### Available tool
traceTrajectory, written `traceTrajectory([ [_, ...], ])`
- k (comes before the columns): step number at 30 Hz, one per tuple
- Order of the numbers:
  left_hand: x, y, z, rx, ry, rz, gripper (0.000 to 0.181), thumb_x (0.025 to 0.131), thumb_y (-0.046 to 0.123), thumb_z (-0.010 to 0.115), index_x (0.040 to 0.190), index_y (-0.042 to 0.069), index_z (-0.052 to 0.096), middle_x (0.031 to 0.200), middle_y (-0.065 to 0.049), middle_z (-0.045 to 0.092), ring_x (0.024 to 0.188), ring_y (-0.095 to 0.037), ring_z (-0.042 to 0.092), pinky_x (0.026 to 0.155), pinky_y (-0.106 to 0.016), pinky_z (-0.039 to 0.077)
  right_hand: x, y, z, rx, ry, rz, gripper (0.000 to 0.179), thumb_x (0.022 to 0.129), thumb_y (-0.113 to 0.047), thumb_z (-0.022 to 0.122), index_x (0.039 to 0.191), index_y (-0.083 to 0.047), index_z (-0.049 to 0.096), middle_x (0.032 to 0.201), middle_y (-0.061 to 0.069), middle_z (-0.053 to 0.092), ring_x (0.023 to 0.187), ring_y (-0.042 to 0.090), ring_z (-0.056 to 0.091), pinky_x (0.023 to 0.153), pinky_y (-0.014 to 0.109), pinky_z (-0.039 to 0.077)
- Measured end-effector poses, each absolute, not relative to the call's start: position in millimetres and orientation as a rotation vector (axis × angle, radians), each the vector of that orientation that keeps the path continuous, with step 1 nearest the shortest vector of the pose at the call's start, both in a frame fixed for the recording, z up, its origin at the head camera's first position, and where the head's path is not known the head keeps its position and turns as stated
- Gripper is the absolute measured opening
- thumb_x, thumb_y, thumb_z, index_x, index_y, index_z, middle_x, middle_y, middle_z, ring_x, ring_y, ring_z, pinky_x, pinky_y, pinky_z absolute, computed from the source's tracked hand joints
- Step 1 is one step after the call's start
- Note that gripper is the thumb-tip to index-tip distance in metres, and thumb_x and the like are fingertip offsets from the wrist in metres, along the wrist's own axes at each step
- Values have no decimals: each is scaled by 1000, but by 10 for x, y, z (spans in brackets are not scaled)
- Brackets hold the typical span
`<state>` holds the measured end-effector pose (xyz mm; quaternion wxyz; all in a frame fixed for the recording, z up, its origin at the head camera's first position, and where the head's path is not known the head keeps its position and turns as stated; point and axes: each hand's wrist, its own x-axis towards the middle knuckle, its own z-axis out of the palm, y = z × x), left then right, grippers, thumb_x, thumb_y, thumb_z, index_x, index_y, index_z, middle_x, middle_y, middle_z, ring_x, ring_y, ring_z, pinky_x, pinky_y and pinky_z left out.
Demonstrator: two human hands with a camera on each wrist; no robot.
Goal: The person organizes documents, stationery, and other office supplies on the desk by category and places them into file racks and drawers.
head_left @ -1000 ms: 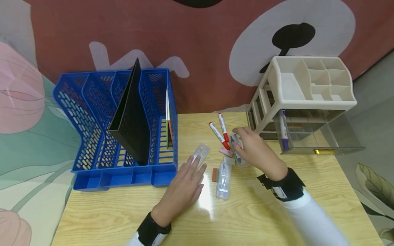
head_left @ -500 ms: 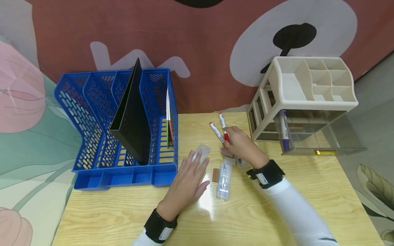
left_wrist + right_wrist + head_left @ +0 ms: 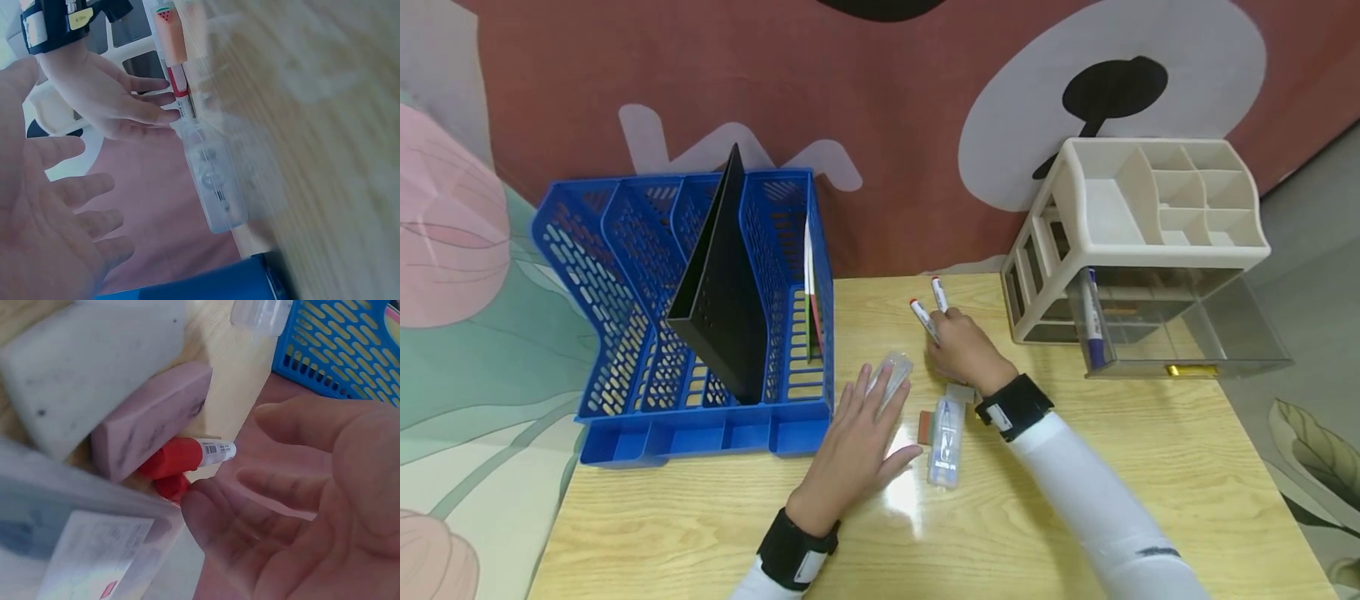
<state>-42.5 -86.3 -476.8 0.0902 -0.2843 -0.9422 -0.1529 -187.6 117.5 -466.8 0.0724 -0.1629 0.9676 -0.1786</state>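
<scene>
My left hand (image 3: pixel 853 442) has its fingers spread straight over a small clear plastic case (image 3: pixel 895 372); the left wrist view shows a gap between them. My right hand (image 3: pixel 967 354) is over two red-capped markers (image 3: pixel 924 320), its fingers loosely bent. In the right wrist view, one fingertip is close to or touching a red cap (image 3: pixel 173 487); contact is unclear. A pink eraser (image 3: pixel 150 419) and a grey-white eraser (image 3: pixel 94 362) lie beside the caps. Another clear case (image 3: pixel 94 537) with a label is mostly hidden under my right hand in the head view.
A clear case (image 3: pixel 945 442) lies between the hands beside an orange eraser (image 3: pixel 924 427). At left stands a blue file rack (image 3: pixel 700 433) holding a black folder (image 3: pixel 722 308). A cream organizer (image 3: pixel 1078 225) at right has its clear drawer (image 3: pixel 1225 367) pulled out, with a purple-capped marker (image 3: pixel 1093 321) inside.
My right hand has moved left from the clear case to the red-capped markers, covering their caps and the pink eraser. My left hand has shifted slightly right, its thumb spreading outward.
</scene>
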Motion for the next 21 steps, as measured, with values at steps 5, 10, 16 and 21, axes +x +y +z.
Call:
traceTrajectory([
  [5, -439, -857, -4776, -807, -2820, -509, 78, 94, 58, 47, 155, 15, 25, 164, -12, 9, 148, -35, -1, 113, -62, 25, -1925, 1090, -4706, -465, 2927, -428, 34, 90, -13, 60, 119, 5, 56, 102, 21, 57, 84, 32, 59, 64, 45, 58],
  [10, -457, -867, -4778, -752, -2826, -534, 76, 93, 54, 52, 154, 15, 28, 163, -15, 17, 148, -36, 0, 112, -64, 27, -1950, 1011, -4756, -419, 2945, -306, 27, 91, -6, 54, 114, 8, 55, 104, 25, 58, 83, 36, 59, 61, 48, 58],
  [16, -468, -875, -4763, -714, -2828, -532, 73, 94, 53, 50, 153, 15, 31, 162, -14, 21, 148, -36, 3, 112, -62, 28, -1959, 966, -4791, -386, 2935, -296, 24, 92, 3, 51, 115, 6, 54, 107, 26, 57, 84, 37, 58, 63, 47, 58],
  [21, -474, -875, -4776, -715, -2806, -534, 71, 96, 52, 48, 153, 13, 31, 159, -18, 27, 147, -38, 8, 111, -63, 29, -1946, 968, -4781, -410, 2919, -286, 32, 88, 5, 54, 120, 4, 52, 110, 27, 56, 83, 38, 59, 63, 48, 58],
])
